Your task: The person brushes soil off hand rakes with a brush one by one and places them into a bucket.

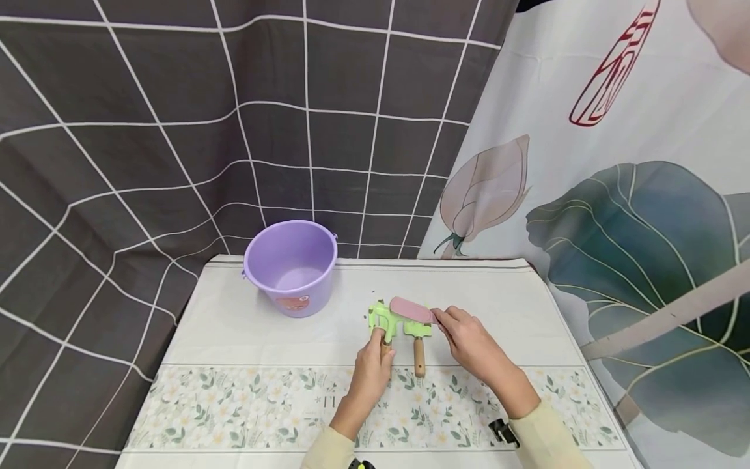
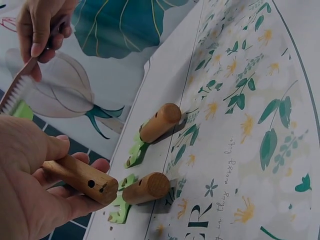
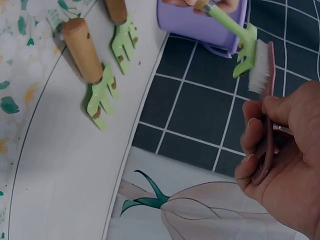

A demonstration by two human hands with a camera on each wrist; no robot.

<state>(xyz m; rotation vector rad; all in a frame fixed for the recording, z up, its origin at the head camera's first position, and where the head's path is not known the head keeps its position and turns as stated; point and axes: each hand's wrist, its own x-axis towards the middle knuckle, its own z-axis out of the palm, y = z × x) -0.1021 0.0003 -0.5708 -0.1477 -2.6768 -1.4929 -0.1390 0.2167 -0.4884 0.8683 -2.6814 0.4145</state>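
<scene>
My left hand point(image 1: 371, 371) grips the wooden handle point(image 2: 85, 179) of a small green hand rake point(image 3: 246, 46), raised above the table. My right hand point(image 1: 477, 345) holds a pink brush point(image 1: 412, 309) by its looped handle. In the right wrist view, its white bristles point(image 3: 258, 70) lie against the rake's green tines. Beneath the hands, two more green hand rakes with wooden handles rest on the table, one on the right point(image 1: 418, 355) and one on the left point(image 2: 145, 188). Brown spots, like dirt, mark their tines.
A purple bucket point(image 1: 293, 260) stands at the table's back left. The white table cover point(image 1: 469, 286) has a floral band and some dark crumbs point(image 1: 373, 292) near the rakes. Dark grid cloth point(image 1: 340, 78) hangs behind; a white patterned curtain point(image 1: 539, 98) hangs at the right, beside a slanted pole point(image 1: 662, 316).
</scene>
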